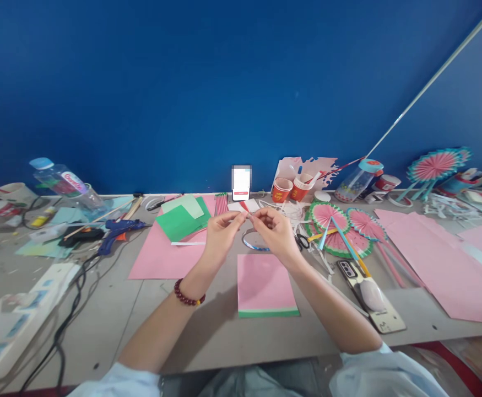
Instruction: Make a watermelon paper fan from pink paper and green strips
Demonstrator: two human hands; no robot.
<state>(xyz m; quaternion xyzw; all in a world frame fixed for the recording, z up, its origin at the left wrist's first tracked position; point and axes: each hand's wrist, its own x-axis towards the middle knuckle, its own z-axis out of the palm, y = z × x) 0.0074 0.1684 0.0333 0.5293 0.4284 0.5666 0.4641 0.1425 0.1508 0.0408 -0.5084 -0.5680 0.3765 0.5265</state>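
Observation:
My left hand (225, 229) and my right hand (274, 229) meet fingertip to fingertip above the middle of the table. Each is closed in a pinch; what lies between the fingers is too small to make out. Below them rests a ring-shaped roll (249, 242), partly hidden by my right hand. Nearer to me is a pink sheet (265, 281) with a green strip along its front edge. Left of my hands, green paper (178, 222) lies on a larger pink sheet (153, 264), with a thin white strip (188, 243) on it.
Pleated paper fans (329, 218), scissors (302, 240) and a phone (383, 317) lie to the right. Paper cups (282, 190) and a lit phone (241, 184) stand against the blue wall. A blue glue gun (119, 229) and a power strip (30, 314) occupy the left.

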